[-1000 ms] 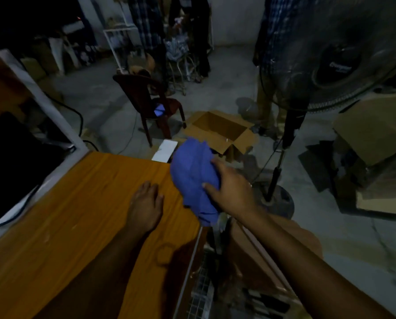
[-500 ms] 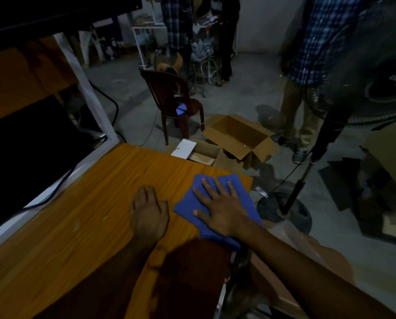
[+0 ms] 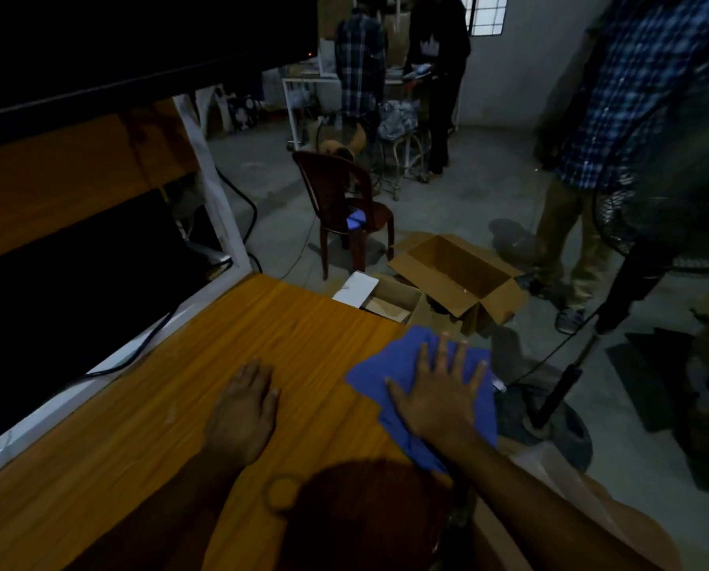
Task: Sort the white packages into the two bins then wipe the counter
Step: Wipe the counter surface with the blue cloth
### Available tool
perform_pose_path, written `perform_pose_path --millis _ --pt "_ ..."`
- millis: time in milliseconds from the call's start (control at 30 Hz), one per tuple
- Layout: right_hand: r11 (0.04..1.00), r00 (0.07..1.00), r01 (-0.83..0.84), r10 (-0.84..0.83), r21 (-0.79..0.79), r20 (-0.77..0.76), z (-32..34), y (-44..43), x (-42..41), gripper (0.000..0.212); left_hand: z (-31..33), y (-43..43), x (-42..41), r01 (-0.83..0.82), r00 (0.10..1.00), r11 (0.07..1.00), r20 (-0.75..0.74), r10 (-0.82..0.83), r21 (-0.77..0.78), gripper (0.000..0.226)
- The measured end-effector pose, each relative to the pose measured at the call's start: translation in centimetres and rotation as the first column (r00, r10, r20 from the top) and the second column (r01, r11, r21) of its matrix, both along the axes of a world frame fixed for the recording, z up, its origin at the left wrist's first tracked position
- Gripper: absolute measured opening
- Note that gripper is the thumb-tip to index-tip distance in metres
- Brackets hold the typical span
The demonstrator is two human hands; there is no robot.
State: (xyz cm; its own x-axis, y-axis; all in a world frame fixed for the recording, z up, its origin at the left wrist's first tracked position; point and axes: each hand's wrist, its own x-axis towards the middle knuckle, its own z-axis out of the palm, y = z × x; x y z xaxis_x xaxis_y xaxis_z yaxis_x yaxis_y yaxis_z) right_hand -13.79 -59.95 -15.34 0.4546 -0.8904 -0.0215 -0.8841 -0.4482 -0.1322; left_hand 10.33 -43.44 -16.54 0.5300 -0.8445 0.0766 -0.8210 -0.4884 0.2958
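Observation:
A blue cloth (image 3: 390, 370) lies spread on the orange wooden counter (image 3: 262, 323) near its right edge. My right hand (image 3: 437, 395) presses flat on the cloth with the fingers spread. My left hand (image 3: 243, 410) rests palm down on the bare counter, a little left of the cloth. Beyond the counter's far edge, on the floor, stand two open cardboard boxes: a small one (image 3: 394, 302) with a white package (image 3: 355, 288) leaning on its rim, and a larger one (image 3: 460, 278).
A dark red plastic chair (image 3: 340, 208) stands on the floor behind the boxes. A standing fan (image 3: 670, 224) is at the right, its base (image 3: 550, 426) beside the counter. Three people stand in the room. A dark monitor (image 3: 68, 290) borders the counter's left side.
One second ago my right hand held the bunched cloth above the counter's edge. It then laid it flat, and now presses it slightly further right. My left hand stays put.

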Motion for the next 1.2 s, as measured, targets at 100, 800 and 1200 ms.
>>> perform_pose_path --millis 100,800,1200 --pt "0.989 0.992 0.12 -0.117 0.09 -0.041 1.1 -1.2 2.8 0.089 -0.2 0.1 1.1 -0.17 0.985 0.985 0.041 0.168 0.036 0.069" --pt "0.717 0.718 -0.695 0.691 0.047 0.083 1.3 -2.1 19.1 0.081 1.4 5.6 8.9 -0.142 0.99 0.987 0.024 0.14 0.081 0.085" --pt "0.603 0.596 -0.796 0.797 -0.06 0.099 -1.0 -5.1 33.8 0.08 -1.1 5.5 10.9 -0.516 0.853 0.854 0.057 0.52 -0.069 0.077"
